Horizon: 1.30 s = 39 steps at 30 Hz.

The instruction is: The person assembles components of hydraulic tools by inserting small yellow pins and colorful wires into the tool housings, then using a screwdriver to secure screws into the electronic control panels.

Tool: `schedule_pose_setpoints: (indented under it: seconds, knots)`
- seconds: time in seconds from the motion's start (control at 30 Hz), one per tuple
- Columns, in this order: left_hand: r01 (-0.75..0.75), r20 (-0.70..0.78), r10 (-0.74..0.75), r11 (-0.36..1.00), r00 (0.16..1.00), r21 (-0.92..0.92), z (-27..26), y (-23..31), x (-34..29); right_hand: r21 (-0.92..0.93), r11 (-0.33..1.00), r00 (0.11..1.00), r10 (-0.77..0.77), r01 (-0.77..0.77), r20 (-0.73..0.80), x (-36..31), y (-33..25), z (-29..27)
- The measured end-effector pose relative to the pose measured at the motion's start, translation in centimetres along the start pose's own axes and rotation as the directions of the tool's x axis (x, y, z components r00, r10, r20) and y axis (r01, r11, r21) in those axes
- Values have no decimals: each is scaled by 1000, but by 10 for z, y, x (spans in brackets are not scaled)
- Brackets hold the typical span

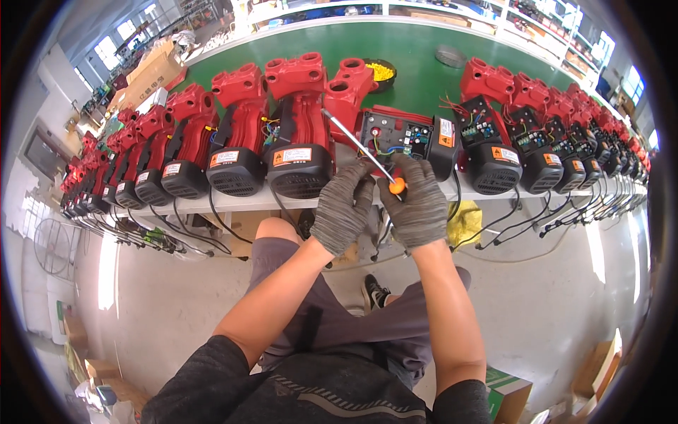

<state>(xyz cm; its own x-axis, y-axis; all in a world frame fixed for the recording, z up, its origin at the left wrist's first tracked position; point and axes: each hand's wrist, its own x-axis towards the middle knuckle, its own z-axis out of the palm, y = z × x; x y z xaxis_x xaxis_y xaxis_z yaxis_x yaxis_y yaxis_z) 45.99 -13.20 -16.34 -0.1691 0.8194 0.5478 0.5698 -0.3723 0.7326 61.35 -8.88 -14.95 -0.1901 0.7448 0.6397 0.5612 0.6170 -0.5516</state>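
Observation:
Before me an electric pump (347, 99) with a red cast body lies on its side, its black terminal box (409, 131) uncovered to show a circuit board and coloured wires. My right hand (418, 205), in a grey knitted glove, is closed around a screwdriver (351, 138) near its orange handle. The shaft slants up and left across the pump, its tip over the red casting. My left hand (342, 208), gloved alike, is curled at the pump's near edge, close beside the right hand. What its fingers hold, if anything, is hidden.
More red and black pumps stand in rows left (300, 141) and right (491, 152), their black cables hanging off the bench's front edge. A black bowl of yellow caps (381, 73) and a round clear dish (450, 56) lie on the green bench top (417, 42). Shelves run behind.

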Motion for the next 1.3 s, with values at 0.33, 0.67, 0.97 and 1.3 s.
schedule_pose_setpoints:
  seconds: [0.33,0.67,0.97,1.3]
  knots:
    - [-185,175,170,980,970,74,18,12,32,298,899,947,314,-320,71,8,9,-10]
    - [209,464,-23,911,886,-354,10,-12,50,637,440,754,535,-633,381,16,4,-12]
    - [380,469,-156,818,869,-432,15,-17,50,395,887,956,286,-237,-69,4,23,-17]
    - [-98,176,208,867,962,-489,32,-52,40,-96,989,976,-96,116,195,24,24,-25]
